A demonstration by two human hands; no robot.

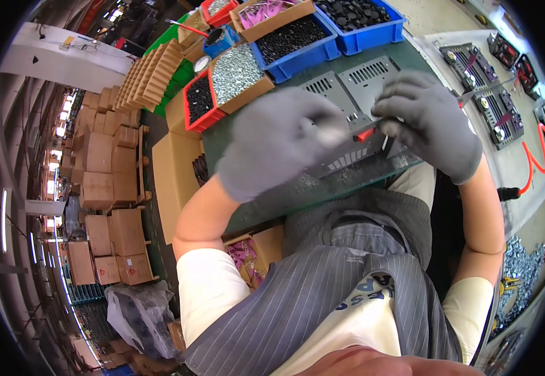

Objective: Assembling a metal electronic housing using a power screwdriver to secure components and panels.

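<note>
I see the green worktable [266,203] first, running across the middle of the view, with the dark perforated metal cover [354,94] lying on it just ahead of my body. Beyond the cover sit the blue bins [297,59] of black parts and a cardboard tray of screws [240,74]. On the pale bench to my right lie finished black units [501,116].

My left hand [279,141], in a grey glove, hovers over the cover's near edge; it is blurred, its fingers curled narrow, pinching something pale that I cannot make out. My right hand [432,122], also gloved, rests on the cover's right side, fingers bent close together and pressing a small part there.

Between the two hands a small red switch [364,134] shows, seated at the cover's front edge.
</note>
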